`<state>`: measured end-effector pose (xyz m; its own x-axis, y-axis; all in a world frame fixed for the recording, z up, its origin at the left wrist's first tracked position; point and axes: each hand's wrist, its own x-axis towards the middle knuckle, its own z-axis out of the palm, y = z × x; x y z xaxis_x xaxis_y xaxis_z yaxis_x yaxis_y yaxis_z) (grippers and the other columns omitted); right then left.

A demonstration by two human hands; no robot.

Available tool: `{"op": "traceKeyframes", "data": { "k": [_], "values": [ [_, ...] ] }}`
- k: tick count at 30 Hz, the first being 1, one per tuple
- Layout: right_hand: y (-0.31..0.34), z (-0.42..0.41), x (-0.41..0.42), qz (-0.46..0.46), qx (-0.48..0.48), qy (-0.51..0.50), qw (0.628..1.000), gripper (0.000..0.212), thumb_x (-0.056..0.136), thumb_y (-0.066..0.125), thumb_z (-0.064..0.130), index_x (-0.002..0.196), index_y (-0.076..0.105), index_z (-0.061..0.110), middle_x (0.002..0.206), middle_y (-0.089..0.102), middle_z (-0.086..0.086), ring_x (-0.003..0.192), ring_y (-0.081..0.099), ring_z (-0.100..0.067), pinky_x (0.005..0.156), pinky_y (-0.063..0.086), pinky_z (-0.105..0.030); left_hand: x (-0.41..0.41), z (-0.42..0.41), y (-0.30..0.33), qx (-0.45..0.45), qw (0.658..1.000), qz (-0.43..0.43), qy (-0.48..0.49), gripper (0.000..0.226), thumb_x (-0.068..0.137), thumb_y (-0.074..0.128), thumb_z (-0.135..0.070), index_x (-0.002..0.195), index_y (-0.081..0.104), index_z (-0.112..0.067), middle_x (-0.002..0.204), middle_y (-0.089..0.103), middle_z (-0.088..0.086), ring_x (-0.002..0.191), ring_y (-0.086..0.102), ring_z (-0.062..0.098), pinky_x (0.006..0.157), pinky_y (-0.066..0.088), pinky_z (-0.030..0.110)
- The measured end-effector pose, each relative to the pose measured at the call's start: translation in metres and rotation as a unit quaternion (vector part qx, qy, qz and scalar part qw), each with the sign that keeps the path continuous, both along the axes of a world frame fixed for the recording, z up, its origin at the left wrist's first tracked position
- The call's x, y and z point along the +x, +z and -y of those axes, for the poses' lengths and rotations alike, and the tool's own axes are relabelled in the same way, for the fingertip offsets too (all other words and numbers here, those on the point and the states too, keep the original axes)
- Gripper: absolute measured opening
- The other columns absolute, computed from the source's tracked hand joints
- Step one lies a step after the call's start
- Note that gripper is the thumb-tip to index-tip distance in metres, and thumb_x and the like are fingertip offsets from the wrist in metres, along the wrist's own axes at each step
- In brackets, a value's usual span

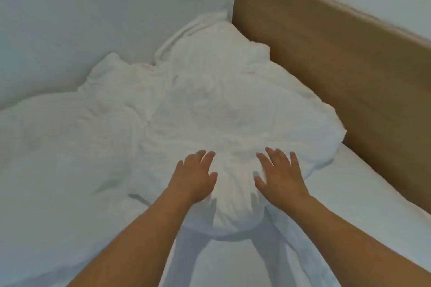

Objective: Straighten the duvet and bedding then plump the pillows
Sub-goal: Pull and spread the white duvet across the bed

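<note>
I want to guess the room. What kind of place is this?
Most likely a bedroom: a white pillow under both hands, a rumpled duvet, and a wooden headboard against the wall.

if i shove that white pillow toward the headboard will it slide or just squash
The pillow probably squashes first: it is puffy and creased and bulges between the left hand and right hand. It looks light, so it may then slide on the sheet. The headboard should stop it.

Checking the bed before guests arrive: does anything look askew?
Yes. The near pillow lies at an angle to the headboard, under both hands, and the duvet is bunched at the wall.
</note>
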<state>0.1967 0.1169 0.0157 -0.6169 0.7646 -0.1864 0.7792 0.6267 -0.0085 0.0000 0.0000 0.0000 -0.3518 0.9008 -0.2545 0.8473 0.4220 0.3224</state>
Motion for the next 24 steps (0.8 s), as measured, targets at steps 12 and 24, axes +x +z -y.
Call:
{"op": "traceKeyframes", "data": {
  "k": [12,24],
  "values": [
    [-0.287,-0.037,-0.023,-0.230,0.321,0.044,0.918,0.046,0.087,0.048,0.026,0.131,0.060,0.019,0.145,0.050,-0.005,0.140,0.036,-0.028,0.120,0.006,-0.048,0.009,-0.061,-0.293,0.160,0.962,-0.216,0.038,0.060,0.095,0.022,-0.049,0.149,0.035,-0.027,0.157,0.030,0.002,0.147,0.018,0.025,0.120,0.002,0.050],
    [-0.292,-0.007,0.021,-0.351,0.139,0.104,0.920,0.051,0.088,0.035,0.020,0.134,0.056,0.010,0.143,0.050,-0.004,0.140,0.034,-0.022,0.121,0.007,-0.044,0.032,0.027,-0.265,0.199,0.979,0.014,-0.044,0.069,0.089,0.025,-0.062,0.152,0.022,-0.035,0.159,0.020,-0.015,0.148,0.009,0.005,0.121,0.001,0.033]
  ]
}}
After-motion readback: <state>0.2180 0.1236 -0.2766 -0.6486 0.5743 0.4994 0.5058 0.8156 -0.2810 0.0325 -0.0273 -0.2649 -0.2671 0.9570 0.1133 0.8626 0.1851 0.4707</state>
